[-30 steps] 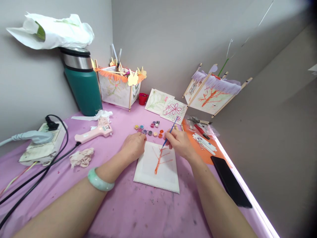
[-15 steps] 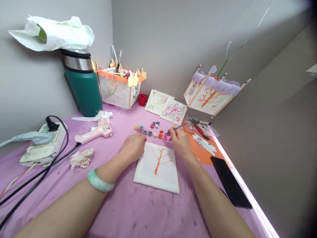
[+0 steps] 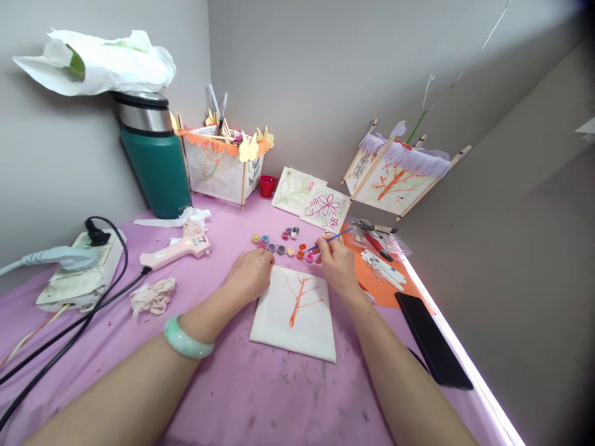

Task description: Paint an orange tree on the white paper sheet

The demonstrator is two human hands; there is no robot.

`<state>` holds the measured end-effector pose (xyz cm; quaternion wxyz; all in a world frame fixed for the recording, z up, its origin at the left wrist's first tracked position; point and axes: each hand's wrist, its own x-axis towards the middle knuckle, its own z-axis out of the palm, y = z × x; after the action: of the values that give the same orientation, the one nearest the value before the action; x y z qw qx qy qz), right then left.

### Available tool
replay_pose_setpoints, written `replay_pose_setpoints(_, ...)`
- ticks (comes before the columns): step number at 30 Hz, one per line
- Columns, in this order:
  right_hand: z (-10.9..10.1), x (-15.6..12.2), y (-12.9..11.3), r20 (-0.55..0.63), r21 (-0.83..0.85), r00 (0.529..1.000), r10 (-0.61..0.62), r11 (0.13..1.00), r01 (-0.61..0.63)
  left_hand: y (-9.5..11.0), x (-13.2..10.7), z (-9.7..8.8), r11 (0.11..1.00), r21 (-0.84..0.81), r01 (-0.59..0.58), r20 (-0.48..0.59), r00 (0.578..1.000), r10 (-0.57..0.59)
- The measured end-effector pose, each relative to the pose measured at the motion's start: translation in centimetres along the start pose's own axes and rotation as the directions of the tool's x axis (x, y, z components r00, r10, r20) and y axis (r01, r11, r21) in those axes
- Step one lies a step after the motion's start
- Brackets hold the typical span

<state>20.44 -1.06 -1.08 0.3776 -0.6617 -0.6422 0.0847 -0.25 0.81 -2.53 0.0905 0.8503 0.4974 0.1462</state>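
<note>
My right hand (image 3: 337, 266) pinches a thin blue paintbrush (image 3: 341, 234). The brush tip is down by the orange pots in a strip of small paint pots (image 3: 281, 249). My left hand (image 3: 248, 275), fingers curled closed, is on the strip's left part; its fingertips are partly hidden. A jade-coloured bangle (image 3: 188, 337) circles that wrist. Between my forearms lies a white square canvas (image 3: 274, 322), painted with an orange tree trunk and several thin branches. Its upper edge is just below the pots.
A pink glue gun (image 3: 176, 253), a crumpled tissue (image 3: 153, 296) and a power strip (image 3: 81, 272) lie left. A green bottle (image 3: 155, 167) stands behind them. Painted lanterns (image 3: 216, 167) and cards (image 3: 325, 207) are at the back. To the right lie a black phone (image 3: 432, 341) and orange sheet (image 3: 388, 300).
Almost nothing differs. The brush tip has shifted very slightly among the orange pots; the view has moved a touch. The left hand and canvas stay in place.
</note>
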Motion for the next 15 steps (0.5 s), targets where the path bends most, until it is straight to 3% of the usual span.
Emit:
replay_pose_setpoints(3, -0.4, -0.7, -1.3, -0.085, 0.124, 0.996, -0.001, 0.992, 0.011, 0.0, 0.0, 0.1, 1.0, 0.004, 0.0, -0.001, 1.0, 0.0)
replay_pose_setpoints(5, -0.3, -1.2, -2.2, -0.062, 0.155, 0.997, -0.048, 0.986, 0.058, 0.0, 0.0, 0.1, 1.0, 0.009, 0.002, -0.003, 1.0, -0.002)
replay_pose_setpoints(10, 0.6, -2.1, -3.4, -0.061, 0.073, 0.984, -0.168, 0.982, 0.172, 0.2, 0.1, 0.1, 1.0, 0.019, -0.001, -0.01, 1.0, 0.001)
replay_pose_setpoints(15, 1.1, -2.2, -3.3, -0.067, 0.011, 0.979, -0.191, 0.981, 0.192, 0.1, 0.1, 0.1, 1.0, 0.024, -0.007, -0.019, 1.0, 0.008)
